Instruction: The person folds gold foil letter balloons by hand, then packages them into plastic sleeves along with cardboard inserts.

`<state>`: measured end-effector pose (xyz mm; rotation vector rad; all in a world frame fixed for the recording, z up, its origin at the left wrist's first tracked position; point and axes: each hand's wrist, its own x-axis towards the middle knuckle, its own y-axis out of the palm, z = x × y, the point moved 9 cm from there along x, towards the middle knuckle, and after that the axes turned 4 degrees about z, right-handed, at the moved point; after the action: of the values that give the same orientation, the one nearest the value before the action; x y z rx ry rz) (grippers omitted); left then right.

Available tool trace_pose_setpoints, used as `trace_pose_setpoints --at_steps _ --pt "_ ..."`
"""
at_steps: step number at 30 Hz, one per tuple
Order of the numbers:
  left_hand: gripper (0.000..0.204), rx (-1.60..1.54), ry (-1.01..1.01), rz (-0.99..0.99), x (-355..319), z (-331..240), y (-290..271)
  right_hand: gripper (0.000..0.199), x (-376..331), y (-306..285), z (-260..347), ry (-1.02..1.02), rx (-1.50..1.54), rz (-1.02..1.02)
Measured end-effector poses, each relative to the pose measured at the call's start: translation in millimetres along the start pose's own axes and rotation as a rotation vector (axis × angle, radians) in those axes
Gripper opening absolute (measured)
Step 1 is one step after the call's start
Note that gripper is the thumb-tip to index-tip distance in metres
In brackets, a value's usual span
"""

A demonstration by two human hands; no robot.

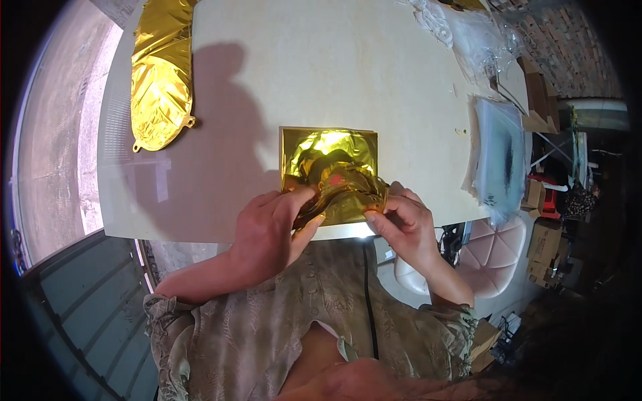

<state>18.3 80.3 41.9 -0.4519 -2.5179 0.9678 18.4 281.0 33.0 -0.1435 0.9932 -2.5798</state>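
A folded gold foil balloon (334, 150) lies at the near edge of the table, its shiny upper part flat and its near part bunched up. My left hand (271, 224) pinches the near left side of the foil between thumb and fingers. On the right side, my right hand (404, 220) grips the foil's corner, thumb on top and fingers partly hidden behind it. A small red mark shows on the crumpled part between both hands.
Another gold foil balloon (162, 87) with small tabs lies flat at the far left. A stack of clear plastic bags (498, 157) hangs over the table's right edge, with crumpled clear plastic (468, 33) farther back. A pale padded chair (495, 257) and cardboard boxes (545, 244) stand right of the table (321, 67).
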Motion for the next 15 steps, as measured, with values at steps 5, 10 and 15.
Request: trace_pose_setpoints --at_steps 5,10,15 --pt "0.058 -0.054 -0.100 -0.077 1.7 7.1 1.7 0.044 -6.9 8.8 -21.6 0.257 0.234 -0.024" --pt "0.054 0.229 0.005 -0.292 -4.4 -8.6 -12.4 0.058 -10.6 12.8 -26.8 0.287 0.213 -0.012" --pt "0.056 0.422 0.570 -0.070 -28.1 -51.5 12.3 0.056 -4.8 7.2 -17.6 0.368 0.190 -0.005"
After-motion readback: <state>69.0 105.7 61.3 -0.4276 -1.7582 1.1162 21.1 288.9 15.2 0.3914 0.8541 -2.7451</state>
